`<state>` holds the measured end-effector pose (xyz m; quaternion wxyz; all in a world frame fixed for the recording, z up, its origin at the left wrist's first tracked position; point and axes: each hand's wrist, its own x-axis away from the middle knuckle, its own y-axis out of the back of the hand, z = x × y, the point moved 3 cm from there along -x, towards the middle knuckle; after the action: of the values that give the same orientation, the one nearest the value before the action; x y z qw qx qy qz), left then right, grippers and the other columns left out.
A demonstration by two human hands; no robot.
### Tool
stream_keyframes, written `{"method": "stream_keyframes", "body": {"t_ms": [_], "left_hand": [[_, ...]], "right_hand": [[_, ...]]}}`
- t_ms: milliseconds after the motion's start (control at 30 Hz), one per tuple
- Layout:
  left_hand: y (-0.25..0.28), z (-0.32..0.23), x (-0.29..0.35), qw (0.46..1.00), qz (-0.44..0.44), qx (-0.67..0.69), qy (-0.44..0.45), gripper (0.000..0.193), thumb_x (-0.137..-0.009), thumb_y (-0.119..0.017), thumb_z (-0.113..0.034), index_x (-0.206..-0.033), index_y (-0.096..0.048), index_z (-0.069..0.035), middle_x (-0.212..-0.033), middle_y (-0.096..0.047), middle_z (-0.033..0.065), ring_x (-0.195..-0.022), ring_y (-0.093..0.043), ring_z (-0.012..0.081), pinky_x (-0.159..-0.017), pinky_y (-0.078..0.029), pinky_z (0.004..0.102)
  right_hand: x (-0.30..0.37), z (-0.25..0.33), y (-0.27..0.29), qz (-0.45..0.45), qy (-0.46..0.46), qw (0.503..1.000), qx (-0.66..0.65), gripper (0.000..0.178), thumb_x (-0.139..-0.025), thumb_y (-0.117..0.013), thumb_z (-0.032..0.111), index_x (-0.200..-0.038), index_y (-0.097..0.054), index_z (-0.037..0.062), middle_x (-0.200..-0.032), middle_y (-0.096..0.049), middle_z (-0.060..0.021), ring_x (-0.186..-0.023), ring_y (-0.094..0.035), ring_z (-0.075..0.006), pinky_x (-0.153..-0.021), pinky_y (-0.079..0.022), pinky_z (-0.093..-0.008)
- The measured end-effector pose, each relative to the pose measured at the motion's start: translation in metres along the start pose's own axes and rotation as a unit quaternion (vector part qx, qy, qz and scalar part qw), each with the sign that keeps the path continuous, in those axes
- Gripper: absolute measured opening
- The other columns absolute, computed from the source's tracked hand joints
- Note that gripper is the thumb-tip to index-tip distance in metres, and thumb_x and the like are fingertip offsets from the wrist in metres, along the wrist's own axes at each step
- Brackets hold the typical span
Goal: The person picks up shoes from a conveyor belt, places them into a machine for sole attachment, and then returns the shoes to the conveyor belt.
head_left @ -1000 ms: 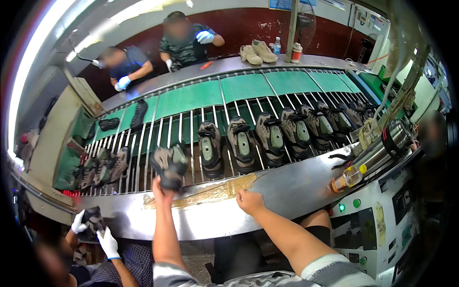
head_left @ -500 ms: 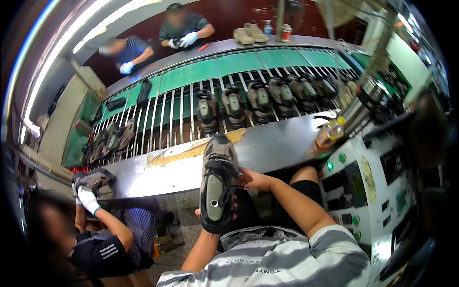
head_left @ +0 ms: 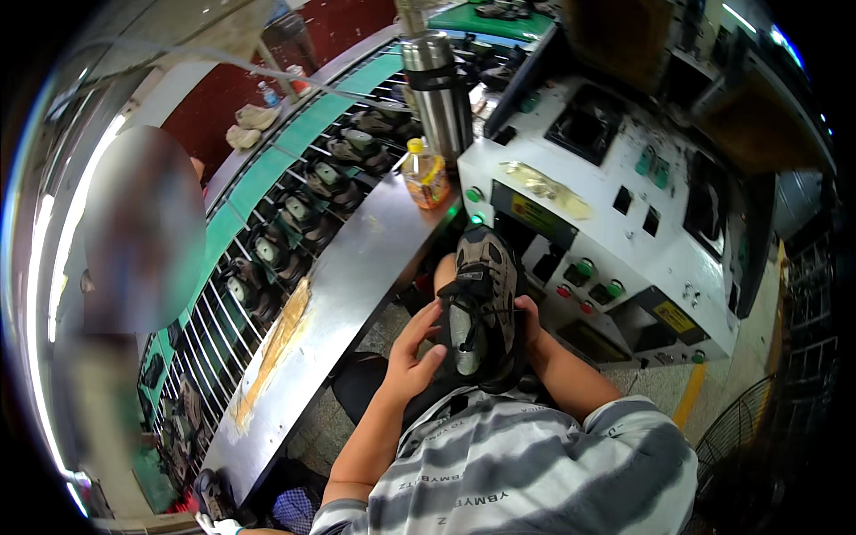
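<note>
Left fingers [head_left: 417,333]: spread, beside shoe [head_left: 484,290]
Right fingers [head_left: 526,310]: at shoe's edge, grip unclear
Table [head_left: 343,272] edge: left of fingers, gap between

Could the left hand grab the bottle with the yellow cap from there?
Probably yes, with a stretch. The left hand looks open beside the shoe, the bottle stands near the edge of the metal bench, and nothing seems to block the way.

Brown-and-black trail shoe [head_left: 489,267], pale grey-green insert [head_left: 462,321], grey-and-white striped T-shirt [head_left: 553,455], silver worktop [head_left: 352,272] with brown tape [head_left: 272,352] along its left edge, yellow-capped bottle [head_left: 426,181] with orange label at the worktop's far corner, green conveyor strip [head_left: 306,134], white machine [head_left: 642,254], red and green buttons [head_left: 584,267].
</note>
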<state>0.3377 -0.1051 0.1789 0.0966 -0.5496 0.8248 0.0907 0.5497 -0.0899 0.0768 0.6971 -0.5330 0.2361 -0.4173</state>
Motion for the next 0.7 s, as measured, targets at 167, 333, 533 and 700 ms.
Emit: {"method": "stream_keyframes", "body": {"t_ms": [167, 333, 533, 700], "left_hand": [[-0.041, 0.009, -0.024, 0.967, 0.046, -0.251, 0.015, 0.041, -0.083, -0.069, -0.013, -0.121, -0.061, 0.000, -0.122, -0.061, 0.0202, -0.113, -0.060, 0.0309, -0.094, -0.046, 0.0326], [-0.035, 0.024, -0.029, 0.977, -0.021, -0.184, 0.107, 0.011, -0.082, -0.069, -0.005, -0.092, -0.069, 0.000, -0.083, -0.066, 0.0116, -0.083, -0.062, 0.0234, -0.077, -0.048, 0.0323], [-0.038, 0.006, -0.025, 0.972, 0.031, -0.232, 0.014, 0.011, -0.079, -0.067, 0.000, -0.083, -0.057, -0.001, -0.097, -0.054, 0.0109, -0.095, -0.054, 0.0254, -0.083, -0.045, 0.0331], [-0.035, 0.011, -0.024, 0.974, -0.029, -0.224, -0.022, 0.022, -0.069, -0.065, 0.007, -0.077, -0.047, -0.002, -0.110, -0.051, 0.0124, -0.098, -0.054, 0.0253, -0.087, -0.045, 0.0332]], "right_hand": [[0.036, -0.016, 0.064, -0.076, -0.042, 0.995, -0.055, 0.078, -0.074, -0.052, 0.048, -0.136, -0.051, 0.0014, -0.127, -0.061, -0.0213, -0.112, -0.061, -0.0362, -0.100, -0.047, -0.0475], [0.027, -0.009, 0.089, -0.046, -0.106, 0.992, -0.052, 0.073, -0.071, -0.053, 0.039, -0.133, -0.054, 0.0015, -0.124, -0.062, -0.0232, -0.110, -0.061, -0.0384, -0.101, -0.045, -0.0507], [0.016, 0.001, 0.071, 0.010, -0.138, 0.983, -0.121, 0.077, -0.070, -0.053, 0.040, -0.137, -0.050, 0.0015, -0.129, -0.059, -0.0239, -0.115, -0.058, -0.0403, -0.106, -0.041, -0.0518], [0.011, 0.007, 0.067, 0.041, -0.152, 0.981, -0.110, 0.078, -0.070, -0.055, 0.038, -0.139, -0.047, 0.0009, -0.132, -0.056, -0.0242, -0.119, -0.056, -0.0407, -0.107, -0.040, -0.0524]]}}
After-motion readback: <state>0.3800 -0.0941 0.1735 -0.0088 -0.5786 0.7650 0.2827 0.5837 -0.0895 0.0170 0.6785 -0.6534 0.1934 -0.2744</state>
